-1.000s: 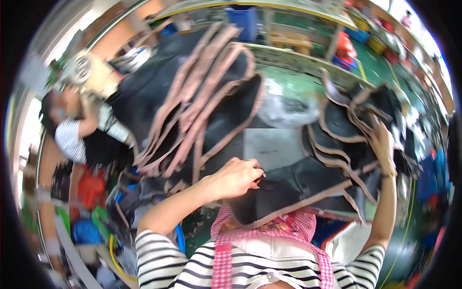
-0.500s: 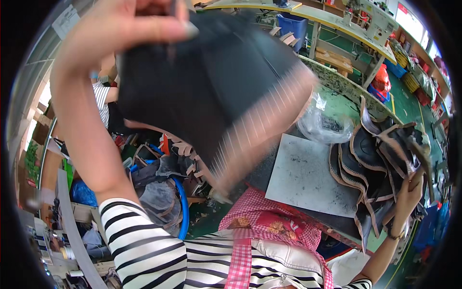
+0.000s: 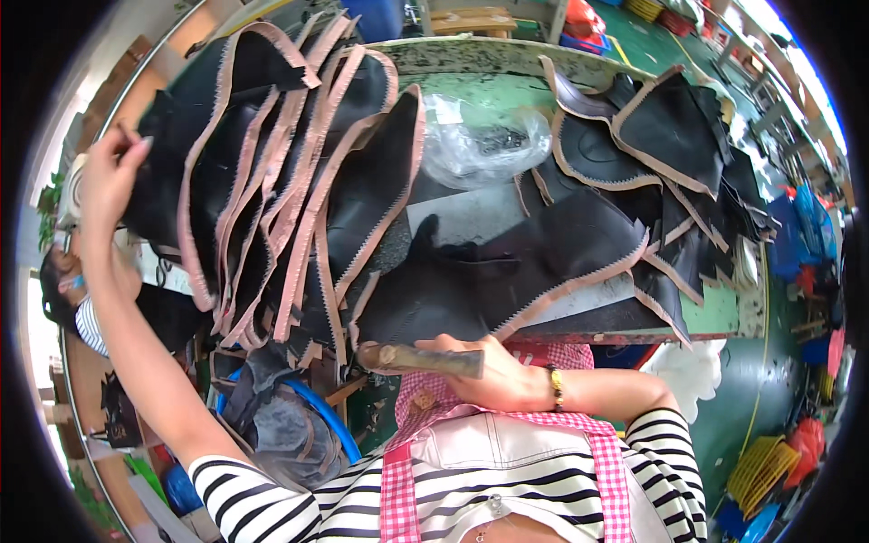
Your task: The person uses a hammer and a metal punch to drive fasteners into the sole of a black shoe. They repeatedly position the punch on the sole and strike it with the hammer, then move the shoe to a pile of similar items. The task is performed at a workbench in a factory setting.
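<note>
Left hand (image 3: 109,185) clamps a black pink-edged leather piece (image 3: 272,172); right hand (image 3: 493,371) grips a wooden handle (image 3: 421,359) near a clear plastic bag (image 3: 480,145).

We see a green-topped workbench (image 3: 715,312) with a worn pale rim. At its centre lies a grey cutting slab (image 3: 471,217). A crumpled clear plastic bag (image 3: 480,145) sits at twelve o'clock. Black leather pieces with pink zigzag edges are stacked at nine o'clock (image 3: 299,190), with more heaped at three o'clock (image 3: 652,154).
</note>
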A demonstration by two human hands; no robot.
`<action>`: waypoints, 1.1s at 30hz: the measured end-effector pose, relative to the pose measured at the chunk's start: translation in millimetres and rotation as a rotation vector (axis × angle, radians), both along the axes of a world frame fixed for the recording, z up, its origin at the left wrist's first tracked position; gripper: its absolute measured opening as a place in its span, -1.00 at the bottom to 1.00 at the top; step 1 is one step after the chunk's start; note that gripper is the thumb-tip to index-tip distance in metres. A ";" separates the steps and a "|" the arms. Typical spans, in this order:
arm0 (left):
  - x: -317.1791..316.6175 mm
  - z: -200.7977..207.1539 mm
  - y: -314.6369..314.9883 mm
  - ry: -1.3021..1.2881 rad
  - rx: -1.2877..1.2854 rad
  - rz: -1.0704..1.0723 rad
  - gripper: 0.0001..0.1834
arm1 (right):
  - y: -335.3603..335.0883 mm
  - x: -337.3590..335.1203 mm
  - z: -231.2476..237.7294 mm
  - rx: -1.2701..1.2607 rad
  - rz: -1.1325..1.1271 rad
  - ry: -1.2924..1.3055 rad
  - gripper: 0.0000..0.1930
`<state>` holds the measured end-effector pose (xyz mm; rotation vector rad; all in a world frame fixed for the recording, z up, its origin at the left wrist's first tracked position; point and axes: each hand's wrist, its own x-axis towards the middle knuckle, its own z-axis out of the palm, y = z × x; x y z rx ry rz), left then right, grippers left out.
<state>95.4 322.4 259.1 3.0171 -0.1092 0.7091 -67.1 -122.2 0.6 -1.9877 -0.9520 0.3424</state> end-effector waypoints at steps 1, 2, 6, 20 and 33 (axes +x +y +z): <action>-11.0 5.6 -20.4 -0.089 0.008 0.068 -0.79 | 5.0 2.3 -6.0 0.030 0.012 0.000 -0.55; -19.4 7.0 -38.4 -0.161 -0.034 0.055 -0.79 | 5.6 5.0 -8.8 0.057 0.022 -0.003 -0.55; 17.1 -25.7 2.4 0.109 0.186 0.115 -0.80 | -3.5 16.8 20.2 0.132 0.054 0.186 -0.39; -97.7 -188.7 -309.8 0.569 -1.208 -0.628 -0.95 | -110.6 107.7 37.1 -0.232 -0.570 -0.070 -0.63; -61.8 -268.4 -320.8 0.715 -1.269 -0.383 -0.89 | -119.6 66.6 43.9 -0.318 -0.342 -0.028 -0.68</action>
